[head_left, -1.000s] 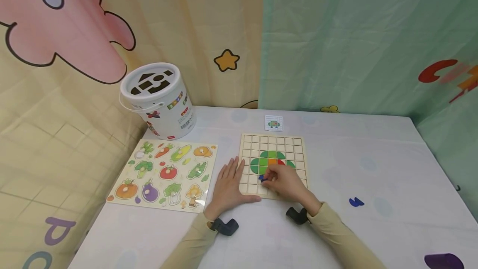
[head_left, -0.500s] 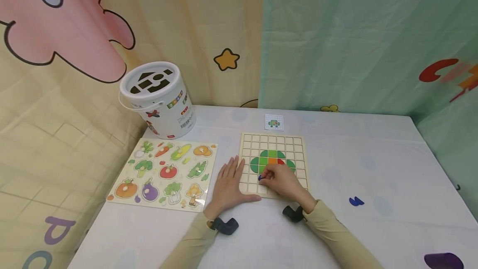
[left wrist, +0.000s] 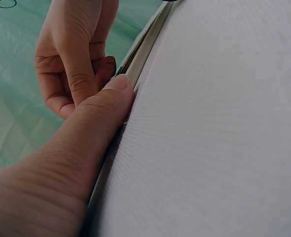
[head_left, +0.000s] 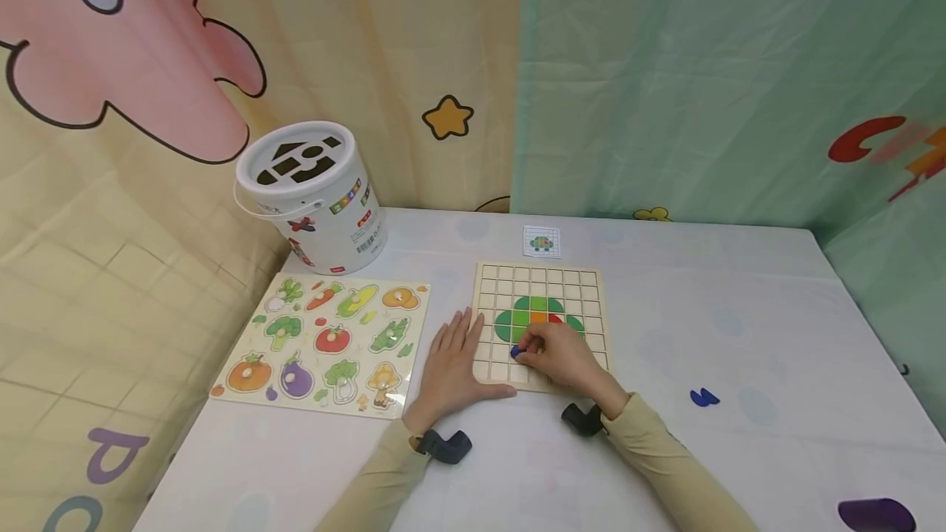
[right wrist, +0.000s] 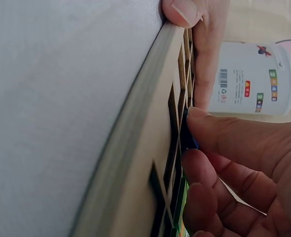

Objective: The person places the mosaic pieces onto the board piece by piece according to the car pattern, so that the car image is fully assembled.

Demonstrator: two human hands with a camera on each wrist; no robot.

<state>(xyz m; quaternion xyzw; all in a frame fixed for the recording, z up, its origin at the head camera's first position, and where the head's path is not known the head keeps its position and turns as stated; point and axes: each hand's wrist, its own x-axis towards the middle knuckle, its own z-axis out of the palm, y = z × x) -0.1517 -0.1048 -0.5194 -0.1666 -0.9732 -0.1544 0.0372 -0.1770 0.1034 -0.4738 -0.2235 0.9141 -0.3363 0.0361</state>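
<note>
A square wooden grid board [head_left: 491, 275] carries a pattern of green tiles [head_left: 539, 304] plus orange and red ones. My right hand [head_left: 563, 358] pinches a small blue piece [head_left: 515, 351] between thumb and fingertips, right at a cell below the green tiles' left part. In the right wrist view this blue piece [right wrist: 188, 132] stands against the grid's ridges, partly covered by the fingers. My left hand [head_left: 452, 364] lies with straight fingers along the board's left side, its thumb against the near edge. Part of the pattern is hidden under my right hand.
A small picture card [head_left: 542, 242] lies behind the board. To the left are a vegetable puzzle board [head_left: 347, 364] and a white bucket [head_left: 336, 228] with a shape-sorter lid. Blue pieces [head_left: 704, 397] lie on the right, with a purple object [head_left: 876, 515] at the near right corner.
My right hand has shifted slightly left, and the blue piece has turned and now sits closer over the cell. The left hand stays in place.
</note>
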